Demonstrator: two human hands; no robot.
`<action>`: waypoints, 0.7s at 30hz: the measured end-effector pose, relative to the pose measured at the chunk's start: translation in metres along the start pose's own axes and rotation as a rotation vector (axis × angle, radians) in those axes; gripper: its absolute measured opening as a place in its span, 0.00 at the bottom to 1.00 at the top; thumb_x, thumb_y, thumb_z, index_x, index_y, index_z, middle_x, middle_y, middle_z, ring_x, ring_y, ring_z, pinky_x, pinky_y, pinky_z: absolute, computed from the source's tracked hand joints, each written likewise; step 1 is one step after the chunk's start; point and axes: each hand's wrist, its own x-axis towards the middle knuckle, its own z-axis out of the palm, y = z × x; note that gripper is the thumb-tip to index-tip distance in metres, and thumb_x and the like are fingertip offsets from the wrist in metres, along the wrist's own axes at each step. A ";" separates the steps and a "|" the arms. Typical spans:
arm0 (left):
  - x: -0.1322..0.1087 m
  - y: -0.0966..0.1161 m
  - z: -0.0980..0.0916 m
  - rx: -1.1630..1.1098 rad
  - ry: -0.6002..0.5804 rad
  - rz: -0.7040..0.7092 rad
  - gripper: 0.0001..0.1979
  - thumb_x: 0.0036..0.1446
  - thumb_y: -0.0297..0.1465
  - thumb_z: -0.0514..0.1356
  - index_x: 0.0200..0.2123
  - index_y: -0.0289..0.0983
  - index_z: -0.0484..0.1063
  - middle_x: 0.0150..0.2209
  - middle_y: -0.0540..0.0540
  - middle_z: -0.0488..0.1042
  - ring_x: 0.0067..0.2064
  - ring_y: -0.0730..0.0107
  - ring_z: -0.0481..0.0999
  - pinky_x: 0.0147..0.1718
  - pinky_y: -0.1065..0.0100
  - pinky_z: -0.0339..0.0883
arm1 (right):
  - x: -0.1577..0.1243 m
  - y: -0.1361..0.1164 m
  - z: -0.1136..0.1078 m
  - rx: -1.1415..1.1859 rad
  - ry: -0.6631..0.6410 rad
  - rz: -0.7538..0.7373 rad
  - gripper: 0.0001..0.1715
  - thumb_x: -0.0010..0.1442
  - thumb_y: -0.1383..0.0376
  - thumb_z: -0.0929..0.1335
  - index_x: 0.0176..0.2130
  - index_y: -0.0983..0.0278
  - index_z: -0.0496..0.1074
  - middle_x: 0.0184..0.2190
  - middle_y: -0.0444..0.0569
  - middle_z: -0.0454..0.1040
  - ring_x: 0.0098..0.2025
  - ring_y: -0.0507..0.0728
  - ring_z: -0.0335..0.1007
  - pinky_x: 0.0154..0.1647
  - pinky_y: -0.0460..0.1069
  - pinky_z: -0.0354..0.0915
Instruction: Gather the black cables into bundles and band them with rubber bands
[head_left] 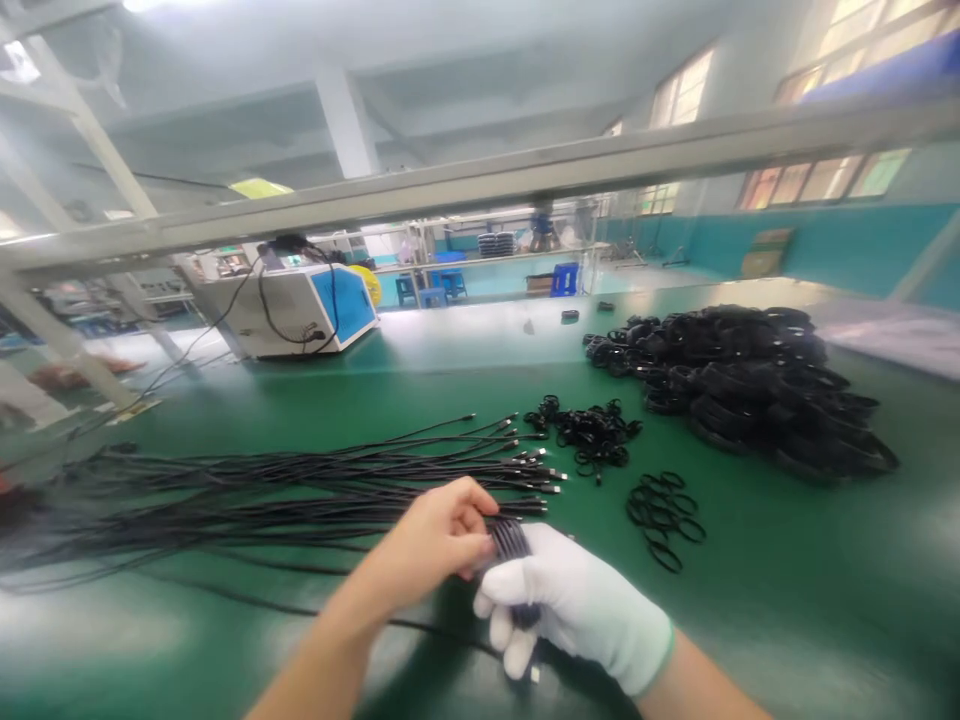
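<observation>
My right hand, in a white glove, is closed around a coiled black cable. A metal plug end pokes out below the gloved fingers. My bare left hand pinches at the left side of the same coil, its fingers curled against the loops. A loose length of cable trails left across the green table from beneath my hands. Just beyond my left hand lie many straight black cables, their metal plugs pointing right.
Several black loops lie right of my hands, with a small pile of black bands behind them. A large heap of coiled black cables sits at the right. A white and blue machine stands at the back left under a shelf rail.
</observation>
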 end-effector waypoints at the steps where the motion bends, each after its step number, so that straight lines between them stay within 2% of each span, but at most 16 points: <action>1: 0.006 0.001 -0.008 -0.007 -0.037 0.007 0.10 0.49 0.28 0.56 0.38 0.36 0.66 0.25 0.54 0.69 0.24 0.75 0.67 0.23 0.73 0.60 | -0.001 -0.002 0.001 0.036 -0.032 -0.002 0.18 0.45 0.65 0.70 0.36 0.72 0.69 0.22 0.51 0.72 0.18 0.53 0.70 0.13 0.43 0.65; 3: 0.024 0.003 -0.017 0.116 -0.009 0.083 0.07 0.53 0.31 0.54 0.35 0.36 0.68 0.26 0.53 0.69 0.24 0.75 0.68 0.25 0.73 0.61 | -0.003 -0.005 0.003 0.108 -0.127 -0.012 0.24 0.43 0.67 0.72 0.42 0.70 0.68 0.26 0.52 0.74 0.24 0.56 0.74 0.19 0.46 0.69; 5: 0.049 0.005 -0.011 0.304 0.067 0.209 0.06 0.55 0.32 0.54 0.31 0.36 0.69 0.26 0.52 0.70 0.27 0.73 0.68 0.28 0.71 0.61 | -0.001 -0.005 0.004 0.138 -0.204 0.000 0.28 0.40 0.68 0.73 0.43 0.70 0.69 0.28 0.53 0.76 0.27 0.56 0.75 0.23 0.47 0.71; 7: 0.075 0.007 0.009 0.420 0.095 0.307 0.05 0.53 0.30 0.56 0.29 0.38 0.71 0.28 0.51 0.71 0.31 0.69 0.69 0.32 0.69 0.61 | 0.001 -0.003 0.003 0.139 -0.235 -0.006 0.28 0.38 0.70 0.74 0.42 0.72 0.71 0.29 0.53 0.76 0.27 0.54 0.74 0.24 0.44 0.69; 12: 0.129 0.013 0.071 0.451 0.080 0.402 0.03 0.48 0.25 0.60 0.26 0.39 0.71 0.31 0.49 0.70 0.41 0.62 0.67 0.46 0.62 0.56 | 0.000 -0.004 -0.001 0.185 -0.260 -0.040 0.28 0.37 0.71 0.75 0.41 0.72 0.72 0.32 0.54 0.77 0.31 0.55 0.75 0.27 0.44 0.67; 15: 0.146 0.016 0.087 0.389 0.067 0.405 0.06 0.46 0.22 0.61 0.24 0.38 0.68 0.31 0.47 0.70 0.44 0.60 0.66 0.51 0.58 0.52 | -0.006 -0.008 0.000 0.186 -0.252 -0.072 0.27 0.38 0.71 0.74 0.42 0.71 0.72 0.34 0.54 0.77 0.33 0.55 0.74 0.29 0.45 0.68; 18: 0.144 0.015 0.075 0.247 0.084 0.353 0.06 0.49 0.24 0.59 0.23 0.37 0.66 0.30 0.47 0.68 0.43 0.60 0.65 0.48 0.59 0.54 | -0.010 -0.014 0.003 0.164 -0.174 -0.148 0.25 0.43 0.69 0.73 0.43 0.67 0.70 0.37 0.53 0.75 0.29 0.53 0.73 0.25 0.44 0.66; 21: 0.116 0.010 0.043 0.031 0.088 0.252 0.07 0.52 0.31 0.56 0.24 0.37 0.64 0.25 0.50 0.65 0.34 0.66 0.66 0.37 0.65 0.60 | -0.009 -0.021 0.005 0.087 0.091 -0.316 0.25 0.45 0.64 0.72 0.44 0.66 0.67 0.29 0.48 0.73 0.19 0.50 0.67 0.16 0.43 0.61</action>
